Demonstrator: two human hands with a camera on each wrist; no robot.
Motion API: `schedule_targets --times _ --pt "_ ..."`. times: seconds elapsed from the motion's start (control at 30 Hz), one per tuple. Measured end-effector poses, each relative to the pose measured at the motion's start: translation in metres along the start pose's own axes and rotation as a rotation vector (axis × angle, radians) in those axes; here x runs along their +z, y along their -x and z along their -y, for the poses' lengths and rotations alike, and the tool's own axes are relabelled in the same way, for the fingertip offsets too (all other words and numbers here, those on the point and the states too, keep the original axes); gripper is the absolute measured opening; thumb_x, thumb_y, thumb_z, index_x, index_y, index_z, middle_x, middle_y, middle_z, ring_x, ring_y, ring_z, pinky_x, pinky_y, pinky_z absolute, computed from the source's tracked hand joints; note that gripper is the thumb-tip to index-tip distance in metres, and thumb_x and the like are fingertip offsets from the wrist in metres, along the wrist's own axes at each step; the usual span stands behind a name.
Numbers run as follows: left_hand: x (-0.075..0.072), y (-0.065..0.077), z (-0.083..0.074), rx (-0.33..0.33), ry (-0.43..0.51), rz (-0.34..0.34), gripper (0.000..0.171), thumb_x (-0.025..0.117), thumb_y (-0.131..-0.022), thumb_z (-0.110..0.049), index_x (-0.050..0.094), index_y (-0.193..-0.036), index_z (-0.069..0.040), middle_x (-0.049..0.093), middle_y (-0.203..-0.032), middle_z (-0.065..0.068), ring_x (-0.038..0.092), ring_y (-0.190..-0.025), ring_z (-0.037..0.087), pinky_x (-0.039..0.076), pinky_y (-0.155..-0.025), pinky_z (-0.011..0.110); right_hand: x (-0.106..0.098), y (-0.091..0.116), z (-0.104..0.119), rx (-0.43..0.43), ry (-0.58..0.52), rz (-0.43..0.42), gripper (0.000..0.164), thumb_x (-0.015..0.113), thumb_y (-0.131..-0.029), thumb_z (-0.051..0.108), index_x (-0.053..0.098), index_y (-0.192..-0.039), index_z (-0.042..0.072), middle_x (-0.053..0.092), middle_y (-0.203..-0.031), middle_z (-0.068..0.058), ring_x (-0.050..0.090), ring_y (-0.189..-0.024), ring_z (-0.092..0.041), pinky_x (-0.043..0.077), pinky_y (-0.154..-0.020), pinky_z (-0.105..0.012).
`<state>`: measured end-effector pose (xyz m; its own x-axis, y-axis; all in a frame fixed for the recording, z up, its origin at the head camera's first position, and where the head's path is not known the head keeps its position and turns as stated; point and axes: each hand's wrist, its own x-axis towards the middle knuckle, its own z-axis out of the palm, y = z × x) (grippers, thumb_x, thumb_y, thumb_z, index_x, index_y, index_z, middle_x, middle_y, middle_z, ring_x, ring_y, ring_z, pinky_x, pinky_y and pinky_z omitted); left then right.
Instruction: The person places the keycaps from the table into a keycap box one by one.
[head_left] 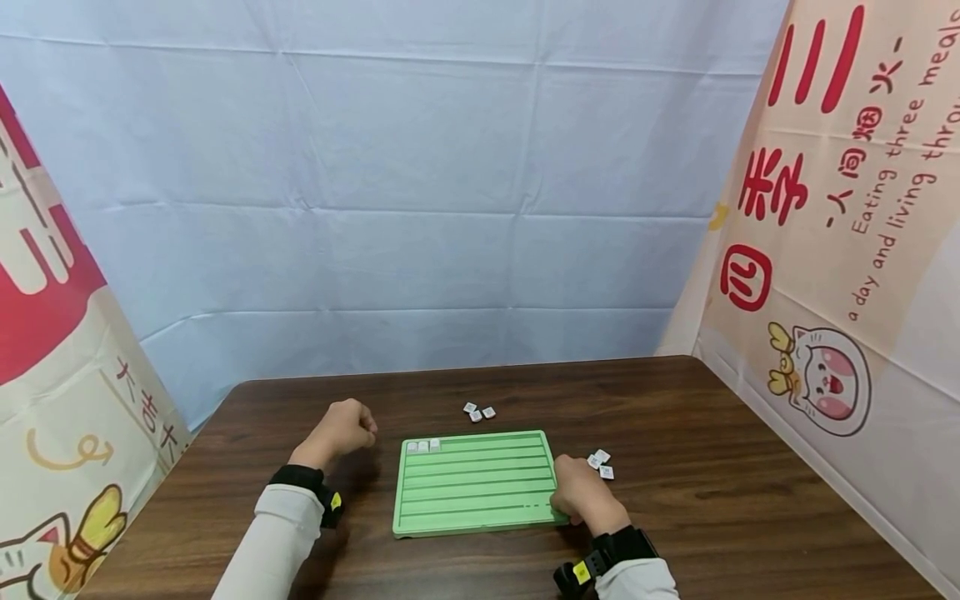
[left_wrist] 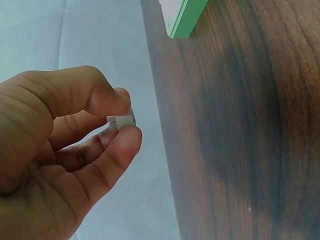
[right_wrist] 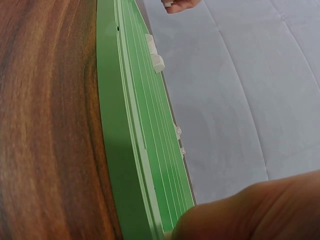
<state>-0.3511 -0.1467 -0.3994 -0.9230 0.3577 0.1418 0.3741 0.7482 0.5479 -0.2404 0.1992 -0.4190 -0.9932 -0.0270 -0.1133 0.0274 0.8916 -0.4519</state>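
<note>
The left hand was positioned to the left of the green board, apart from it and above the dark wood-grain table. Its thumb and fingertips pinched 1 small white tile, which the left wrist view showed edge-on between them, clear of the tabletop. The right hand gripped the right edge of the green board near its front corner, with the fingers curled at the rim; the thumb's exact contact was hidden. The green board lay flat on the table, its parallel ridges running from left to right. A row of 3 white tiles was seated side by side at the left end of the rearmost slot. A loose group of 3 marked tiles lay on the table behind the board, and a second group of 3 marked tiles lay beyond the right hand, to the right of the board. Each wrist carried a black strap below a white sleeve. A creased pale blue cloth hung behind the table, with a printed sheet on the right and a red-and-cream sheet on the left.
</note>
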Motion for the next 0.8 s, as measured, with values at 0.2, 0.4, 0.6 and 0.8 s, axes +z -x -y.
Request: schedule_targets --times 0.2,0.4,0.6,0.8 --pt "0.000 0.001 -0.003 -0.013 -0.004 0.013 0.006 0.065 -0.077 0.006 0.068 -0.078 0.001 0.060 -0.081 0.006 0.050 -0.066 0.018 0.043 -0.059 0.033 -0.001 0.001 0.000 -0.009 -0.013 -0.002 0.013 0.056 -0.076 -0.013 0.053 -0.077 0.000 0.048 -0.060 -0.012 0.049 -0.043 -0.018 0.035 -0.039 -0.025" --pt "0.001 0.003 -0.003 0.051 0.007 0.005 0.002 0.065 -0.078 0.003 0.066 -0.080 0.003 0.059 -0.077 0.005 0.051 -0.065 0.018 0.045 -0.057 0.034 -0.002 0.001 0.000 -0.010 -0.006 -0.006 0.012 0.057 -0.076 -0.012 0.054 -0.078 -0.001 0.048 -0.061 -0.012 0.050 -0.043 -0.018 0.035 -0.039 -0.025" --pt "0.009 0.000 -0.002 0.065 0.015 -0.011 0.008 0.063 -0.077 0.006 0.068 -0.081 0.000 0.059 -0.074 0.001 0.053 -0.065 0.016 0.046 -0.059 0.035 -0.002 0.001 0.000 -0.007 -0.006 0.003 0.012 0.057 -0.076 -0.012 0.054 -0.079 -0.001 0.049 -0.061 -0.012 0.050 -0.043 -0.019 0.036 -0.040 -0.026" --pt "0.015 -0.004 -0.003 0.039 0.015 -0.019 0.007 0.070 -0.078 0.001 0.069 -0.079 -0.005 0.057 -0.071 -0.003 0.053 -0.064 0.013 0.046 -0.059 0.032 -0.001 0.001 0.000 -0.010 0.002 -0.007 0.012 0.057 -0.076 -0.012 0.054 -0.078 0.000 0.048 -0.061 -0.012 0.050 -0.042 -0.019 0.037 -0.039 -0.025"
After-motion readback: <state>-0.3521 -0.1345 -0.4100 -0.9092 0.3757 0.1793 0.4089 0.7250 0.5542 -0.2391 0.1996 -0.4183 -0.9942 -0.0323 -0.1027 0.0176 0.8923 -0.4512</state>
